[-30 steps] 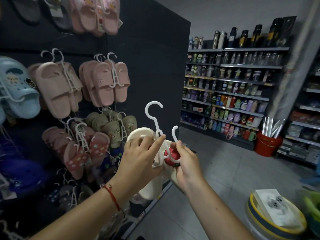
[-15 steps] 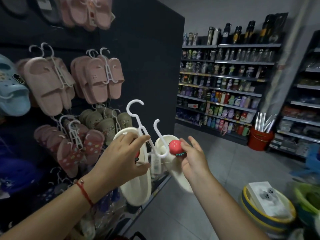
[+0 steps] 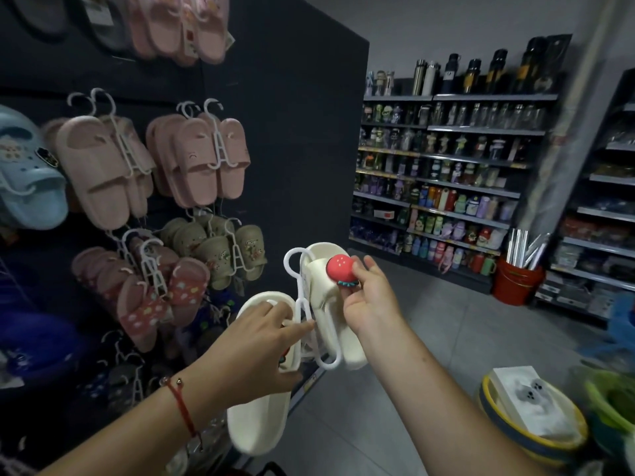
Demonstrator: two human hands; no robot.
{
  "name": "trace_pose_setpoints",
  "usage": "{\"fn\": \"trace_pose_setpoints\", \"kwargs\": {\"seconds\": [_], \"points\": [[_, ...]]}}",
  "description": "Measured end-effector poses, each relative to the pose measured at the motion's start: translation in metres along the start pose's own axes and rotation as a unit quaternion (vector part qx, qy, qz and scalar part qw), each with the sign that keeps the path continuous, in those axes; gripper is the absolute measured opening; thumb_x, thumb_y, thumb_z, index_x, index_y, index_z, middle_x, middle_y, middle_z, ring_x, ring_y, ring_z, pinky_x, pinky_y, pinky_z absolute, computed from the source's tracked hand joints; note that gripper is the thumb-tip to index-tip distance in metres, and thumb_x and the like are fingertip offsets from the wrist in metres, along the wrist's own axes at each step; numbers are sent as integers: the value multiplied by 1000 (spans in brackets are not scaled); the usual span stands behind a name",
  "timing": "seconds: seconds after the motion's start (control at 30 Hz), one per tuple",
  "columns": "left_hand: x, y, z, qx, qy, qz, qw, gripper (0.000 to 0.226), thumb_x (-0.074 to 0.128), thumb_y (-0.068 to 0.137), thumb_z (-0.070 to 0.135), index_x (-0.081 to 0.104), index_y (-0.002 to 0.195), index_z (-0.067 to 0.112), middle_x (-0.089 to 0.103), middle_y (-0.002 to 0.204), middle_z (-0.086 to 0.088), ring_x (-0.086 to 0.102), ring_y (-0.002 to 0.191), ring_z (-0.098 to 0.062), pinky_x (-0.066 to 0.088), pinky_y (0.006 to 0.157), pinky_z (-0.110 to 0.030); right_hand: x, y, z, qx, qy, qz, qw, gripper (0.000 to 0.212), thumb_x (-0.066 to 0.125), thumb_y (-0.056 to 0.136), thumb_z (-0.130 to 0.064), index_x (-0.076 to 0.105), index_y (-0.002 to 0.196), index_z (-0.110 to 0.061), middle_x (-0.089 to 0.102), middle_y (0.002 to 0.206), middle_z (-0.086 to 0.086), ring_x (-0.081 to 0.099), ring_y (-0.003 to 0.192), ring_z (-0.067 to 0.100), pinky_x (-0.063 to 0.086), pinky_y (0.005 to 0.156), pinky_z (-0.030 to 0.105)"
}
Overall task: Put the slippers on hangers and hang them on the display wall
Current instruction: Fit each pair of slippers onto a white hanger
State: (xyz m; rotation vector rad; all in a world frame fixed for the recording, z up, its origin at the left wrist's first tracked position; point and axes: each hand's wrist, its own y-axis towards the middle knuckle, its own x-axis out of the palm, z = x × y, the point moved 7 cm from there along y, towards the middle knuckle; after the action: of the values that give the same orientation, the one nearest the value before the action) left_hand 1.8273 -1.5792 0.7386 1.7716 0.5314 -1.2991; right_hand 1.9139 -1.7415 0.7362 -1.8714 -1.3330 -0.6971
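You stood in a shop aisle facing a dark display wall (image 3: pixel 292 115) on your left. Your left hand (image 3: pixel 254 348) gripped a cream slipper (image 3: pixel 256 424) that hung low, its fingers curled over the upper edge, with one fingertip touching the white plastic hanger (image 3: pixel 302 304). Your right hand (image 3: pixel 369 297) held a second cream slipper (image 3: pixel 330 290), just to the right of the first and raised higher, pinching it beside its red strawberry charm (image 3: pixel 341 269). The hanger sat between the two slippers, its hook pointing up. Both hands were close together in front of you, not yet at the wall. On the wall to the left hung pink slippers (image 3: pixel 202 159), olive ones, red dotted ones and a blue clog (image 3: pixel 31 180). Far right, shelves (image 3: pixel 457 159) held bottles, and a red bucket (image 3: pixel 517 280) stood on the floor.
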Motion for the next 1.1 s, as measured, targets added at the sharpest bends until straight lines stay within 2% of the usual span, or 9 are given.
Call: {"fn": "trace_pose_setpoints", "kwargs": {"seconds": [0.13, 0.27, 0.37, 0.5, 0.67, 0.83, 0.93, 1.03, 1.1], "points": [[2, -3, 0, -9, 14, 7, 1000, 75, 55, 71, 68, 56, 138, 35, 56, 104, 7, 55, 94, -19, 54, 79, -35, 2, -9, 10, 2, -14, -12, 1000, 37, 53, 97, 7, 55, 125, -17, 64, 122, 10, 59, 122, 26, 50, 99, 39], [-2, -3, 0, -24, 18, 26, 999, 74, 52, 69, 68, 61, 133, 32, 56, 99, 6, 56, 89, -20, 55, 76, -36, 2, -19, 16, 4, -25, -28, 999, 35, 52, 97, 6, 57, 123, -17, 67, 114, 7, 61, 115, 24, 52, 83, 32], [-2, -4, -6, -39, 22, 38, 998, 76, 51, 69, 67, 62, 134, 28, 57, 100, 4, 57, 89, -22, 55, 78, -38, -2, -24, 18, -1, -34, -32, 999, 30, 53, 97, 7, 59, 113, -18, 67, 117, 8, 63, 107, 22, 50, 85, 33], [-7, -7, -15, -53, 48, 72, 995, 74, 51, 69, 65, 68, 128, 25, 59, 97, 2, 60, 85, -24, 56, 74, -38, -7, -30, 19, -5, -43, -36, 998, 30, 53, 96, 8, 61, 111, -17, 69, 115, 9, 65, 100, 17, 52, 81, 32], [-11, -8, -30, -76, 54, 91, 991, 79, 78, 64, 54, 65, 134, 19, 59, 102, -1, 58, 92, -27, 55, 80, -43, -14, -37, 22, -1, -44, -49, 998, 31, 54, 94, 10, 63, 113, -13, 70, 114, 10, 67, 102, 20, 52, 93, 38], [-16, -9, -35, -89, 65, 133, 985, 78, 87, 64, 41, 64, 134, 16, 58, 111, -8, 56, 103, -33, 53, 84, -52, -15, -52, 22, 23, -57, -104, 993, 32, 54, 92, 9, 67, 104, -18, 72, 117, 4, 68, 99, 21, 51, 80, 32], [-18, -12, -32, -78, 74, 151, 983, 78, 89, 63, 36, 64, 134, 16, 58, 114, -10, 57, 105, -36, 53, 84, -53, -20, -54, 21, 62, -65, -117, 989, 28, 56, 94, -3, 66, 112, -21, 71, 123, 2, 67, 104, 25, 50, 89, 38], [-22, -14, -30, -71, 89, 163, 980, 80, 91, 62, 34, 64, 135, 15, 58, 116, -10, 58, 105, -35, 52, 83, -52, -27, -58, 16, 104, -73, -128, 984, 28, 55, 95, -15, 65, 121, -20, 73, 121, 0, 62, 118, 36, 37, 108, 58], [-25, -15, -30, -69, 101, 166, 979, 80, 92, 62, 33, 64, 135, 15, 58, 116, -10, 59, 105, -35, 52, 82, -52, -33, -58, 11, 102, -123, -116, 980, 28, 53, 96, -21, 68, 120, -20, 72, 122, -4, 60, 120, 38, 32, 109, 65]]}}
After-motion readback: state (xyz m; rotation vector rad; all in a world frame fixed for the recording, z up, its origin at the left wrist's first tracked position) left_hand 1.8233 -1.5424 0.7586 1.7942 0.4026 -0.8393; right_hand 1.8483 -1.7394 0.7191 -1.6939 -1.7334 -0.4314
